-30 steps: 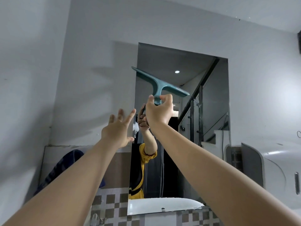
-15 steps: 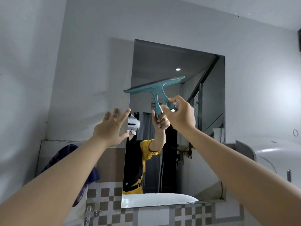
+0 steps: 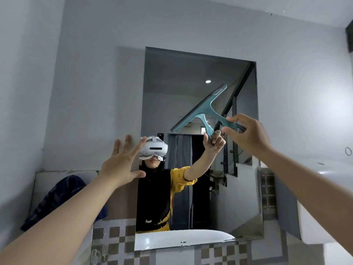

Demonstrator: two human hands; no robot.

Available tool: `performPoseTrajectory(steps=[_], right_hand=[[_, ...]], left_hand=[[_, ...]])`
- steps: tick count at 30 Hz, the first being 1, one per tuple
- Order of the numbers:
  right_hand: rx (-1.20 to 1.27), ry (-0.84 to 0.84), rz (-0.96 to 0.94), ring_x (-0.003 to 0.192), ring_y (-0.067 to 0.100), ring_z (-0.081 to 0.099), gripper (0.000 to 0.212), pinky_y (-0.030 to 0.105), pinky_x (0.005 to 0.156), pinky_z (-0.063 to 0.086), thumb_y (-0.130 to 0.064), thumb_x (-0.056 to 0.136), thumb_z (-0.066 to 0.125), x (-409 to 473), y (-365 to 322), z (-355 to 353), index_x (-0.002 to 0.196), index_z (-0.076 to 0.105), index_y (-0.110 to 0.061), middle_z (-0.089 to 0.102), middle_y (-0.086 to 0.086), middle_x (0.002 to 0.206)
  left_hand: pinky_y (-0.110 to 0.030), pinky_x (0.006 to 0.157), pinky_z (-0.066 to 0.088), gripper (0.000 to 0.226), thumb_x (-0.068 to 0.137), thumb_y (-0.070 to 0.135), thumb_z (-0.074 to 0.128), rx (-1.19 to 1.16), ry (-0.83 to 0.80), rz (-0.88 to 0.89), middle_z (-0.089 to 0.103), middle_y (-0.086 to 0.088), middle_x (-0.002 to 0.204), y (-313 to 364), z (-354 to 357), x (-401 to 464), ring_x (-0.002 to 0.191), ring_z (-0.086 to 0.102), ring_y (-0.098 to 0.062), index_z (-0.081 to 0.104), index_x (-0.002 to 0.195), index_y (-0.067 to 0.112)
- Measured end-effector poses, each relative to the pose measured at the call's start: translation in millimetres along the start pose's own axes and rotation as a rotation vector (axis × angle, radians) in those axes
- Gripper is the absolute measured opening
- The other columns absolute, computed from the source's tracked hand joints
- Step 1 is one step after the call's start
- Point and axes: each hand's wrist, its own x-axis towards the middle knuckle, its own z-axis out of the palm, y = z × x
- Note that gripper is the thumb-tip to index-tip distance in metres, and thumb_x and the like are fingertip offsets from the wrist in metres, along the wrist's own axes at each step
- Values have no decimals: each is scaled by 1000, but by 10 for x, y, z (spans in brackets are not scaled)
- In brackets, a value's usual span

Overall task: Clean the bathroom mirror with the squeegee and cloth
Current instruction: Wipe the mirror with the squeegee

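The bathroom mirror [image 3: 181, 77] hangs on the grey wall ahead. My right hand [image 3: 248, 134] is shut on the handle of a teal squeegee [image 3: 202, 109]. Its blade lies against the glass in the mirror's right half, tilted with the right end high and the left end low. My left hand [image 3: 122, 163] is spread flat with fingers apart at the mirror's left edge and holds nothing. A dark blue checked cloth [image 3: 57, 197] hangs over a ledge at the lower left, away from both hands.
A white rounded appliance [image 3: 324, 197] juts from the wall right of the mirror. Brown-and-white checked tiles [image 3: 114, 238] run below the mirror. The glass reflects a white basin rim, a person and a staircase.
My right hand has moved to the right across the mirror and turned the squeegee, so the blade's right end now points up. My left hand stays at the mirror's left edge.
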Motion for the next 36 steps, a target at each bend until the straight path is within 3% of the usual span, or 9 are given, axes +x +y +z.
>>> performPoseTrajectory(steps=[10, 15, 20, 24, 29, 34, 36], right_hand=[[17, 67, 161, 45, 18, 42, 20, 27, 53, 36, -40, 79, 72, -108, 701, -425, 97, 67, -31, 53, 2, 53], [77, 74, 216, 43, 16, 36, 16, 26, 50, 32, -38, 81, 71, -241, 725, -361, 93, 64, -31, 48, 1, 50], [140, 84, 286, 45, 19, 43, 18, 27, 48, 37, -38, 84, 68, -417, 645, -221, 98, 61, -28, 59, 8, 58], [151, 76, 303, 51, 19, 49, 15, 24, 47, 39, -32, 91, 60, -494, 467, -123, 98, 55, -20, 58, 0, 66], [207, 99, 417, 65, 23, 57, 18, 36, 60, 49, -36, 92, 55, -497, 217, 22, 99, 50, -20, 60, 1, 83], [296, 130, 574, 69, 19, 57, 18, 37, 66, 51, -36, 93, 52, -524, -97, 159, 102, 47, -21, 61, 2, 89], [357, 144, 639, 65, 19, 57, 21, 34, 60, 51, -34, 93, 52, -520, -229, 187, 105, 46, -18, 61, 5, 90]], left_hand=[[-59, 104, 36, 109, 73, 57, 66, 15, 30, -6, -20, -1, 156, -8, 55, 25, 142, -17, -33, -27, 131, 59], [-61, 103, 35, 108, 74, 56, 65, 14, 25, 1, -21, -2, 156, -17, 64, 31, 141, -16, -36, -27, 131, 59], [-62, 102, 36, 108, 75, 54, 67, 6, 35, -3, -22, 0, 155, -15, 78, 32, 142, -15, -35, -26, 130, 60], [-61, 100, 39, 110, 75, 53, 67, 21, 30, -15, -23, 0, 155, -4, 80, 28, 142, -15, -35, -28, 130, 60], [-60, 99, 39, 108, 77, 54, 64, 53, 10, -42, -22, -1, 156, 36, 70, 18, 143, -13, -36, -29, 131, 56], [-61, 97, 39, 104, 78, 58, 60, 76, 17, -33, -15, -8, 158, 60, 46, -1, 143, -5, -41, -27, 136, 52], [-61, 95, 41, 101, 80, 59, 57, 71, 20, -28, -15, -9, 158, 59, 69, -57, 143, -5, -40, -25, 137, 50]])
